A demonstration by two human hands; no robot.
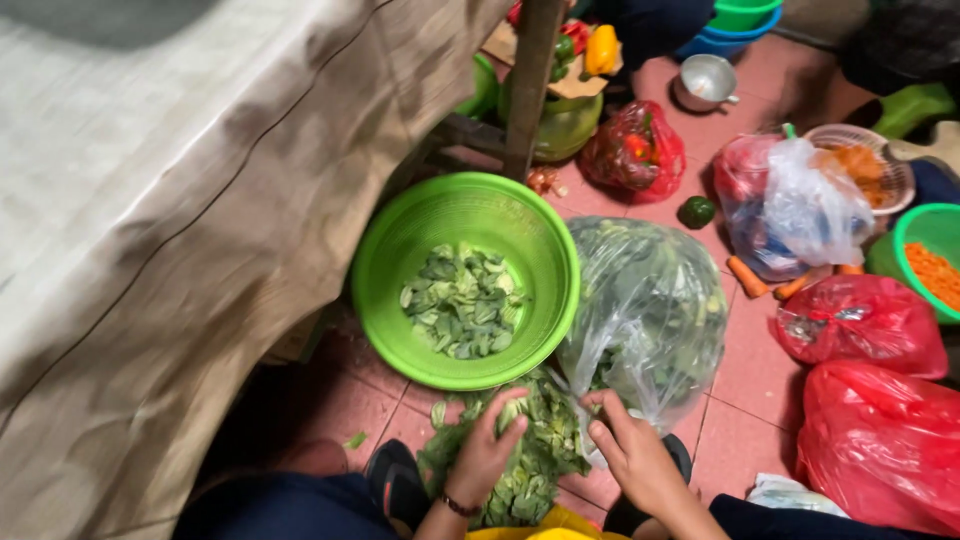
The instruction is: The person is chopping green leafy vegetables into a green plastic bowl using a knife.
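My left hand [487, 450] is closed around a bunch of green leafy vegetable [530, 455] low in the view, just in front of my knees. My right hand [632, 452] sits beside it, fingers curled at the mouth of a clear plastic bag [655, 310] full of the same greens. Just beyond both hands a green plastic basin [395, 255] stands on the pink tiled floor, holding cut leaf pieces [462, 300].
A cloth-covered surface [170, 220] fills the left. A wooden post [530, 80] rises behind the basin. Red bags [870, 400], a clear bag [800, 205], loose carrots [748, 277], a green pepper [697, 211], a metal cup [705, 82] and bowls of grated carrot [935, 265] lie to the right.
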